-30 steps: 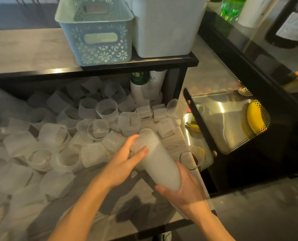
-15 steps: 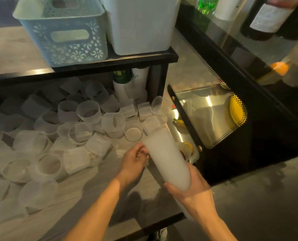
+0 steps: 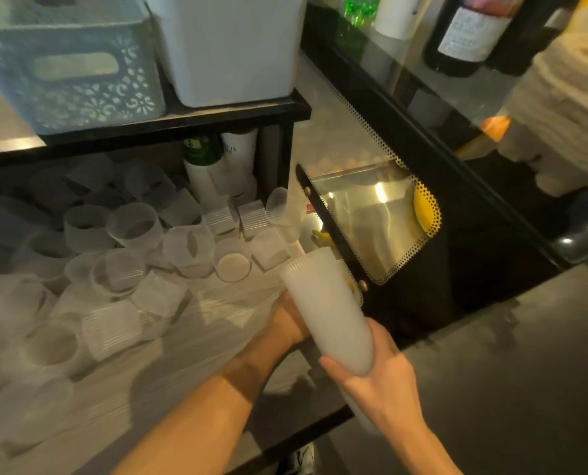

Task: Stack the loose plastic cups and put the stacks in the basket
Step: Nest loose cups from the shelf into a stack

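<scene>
- Right hand grips the stack at its lower end; thumb curls round the left side, fingers wrap the right side and underside, palm below.
- Stack is tilted, free end pointing up and away toward the tabletop's right edge, just in front of the perforated panel. It's off the tabletop, held in the air over the near right corner.
- Left hand sits just left of the stack, partly hidden behind it. Fingers not visible, so can't tell whether it holds anything or touches the stack.
- Loose cups cover the left and far parts of the tabletop, mostly lying on their sides, a few upright; motion blur smears the nearer ones.
- Basket is on the shelf above the far edge of the tabletop, left of a white bin. Well apart from the stack.
- Bottles stand under the shelf at the far right of the tabletop.
- Banana shows behind the panel, right of the tabletop.
</scene>
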A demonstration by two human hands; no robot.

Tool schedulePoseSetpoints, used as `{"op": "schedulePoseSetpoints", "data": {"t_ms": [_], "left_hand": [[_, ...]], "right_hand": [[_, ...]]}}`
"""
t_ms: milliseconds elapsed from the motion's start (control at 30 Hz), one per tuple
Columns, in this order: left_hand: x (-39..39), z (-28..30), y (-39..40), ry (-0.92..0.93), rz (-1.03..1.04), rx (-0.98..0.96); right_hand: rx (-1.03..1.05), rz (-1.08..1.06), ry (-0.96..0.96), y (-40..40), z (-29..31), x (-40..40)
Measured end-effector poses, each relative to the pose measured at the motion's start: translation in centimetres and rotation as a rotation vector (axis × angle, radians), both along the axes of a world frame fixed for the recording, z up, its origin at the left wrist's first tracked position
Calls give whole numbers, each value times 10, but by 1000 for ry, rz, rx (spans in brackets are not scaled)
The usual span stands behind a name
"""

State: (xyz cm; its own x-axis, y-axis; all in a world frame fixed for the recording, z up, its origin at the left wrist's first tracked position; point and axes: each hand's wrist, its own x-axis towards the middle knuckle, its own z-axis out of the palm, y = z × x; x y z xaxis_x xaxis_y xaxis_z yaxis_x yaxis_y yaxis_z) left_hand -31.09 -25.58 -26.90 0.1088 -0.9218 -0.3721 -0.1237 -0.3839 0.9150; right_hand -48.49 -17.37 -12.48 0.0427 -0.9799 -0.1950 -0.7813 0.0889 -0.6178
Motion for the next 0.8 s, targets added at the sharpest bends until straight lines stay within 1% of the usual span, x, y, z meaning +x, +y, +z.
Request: {"op": "schedulePoseSetpoints", "data": {"t_ms": [33,67,133,167,233,300,333,400,467,567,633,800], "left_hand": [[6,26,5,-23,-22,-8],[12,55,8,-40,-1,-34],[30,84,13,-15,24,-131],[41,102,19,47,81,-133],[70,120,31,160,251,-93],[94,140,44,209,393,-134],[102,146,48,236,450,-146],[111,162,56,291,499,-180],[118,177,62,254,432,-228],[128,189,71,58,292,-242],[137,193,76,-37,292,-250],[154,201,85,-105,295,-267]], "right_hand": [[0,4,0,0,0,-1],[5,6,0,0,1,-1],[18,19,-2,0,2,-2],[22,34,-4,0,3,-2],[47,68,-17,1,5,0],[82,109,-14,1,7,5],[87,133,-5,1,7,8],[94,194,31,-1,8,17],[119,251,73,-5,11,30],[126,289,96,-11,19,52],[110,312,88,-12,20,63],[72,377,83,-13,17,79]]}}
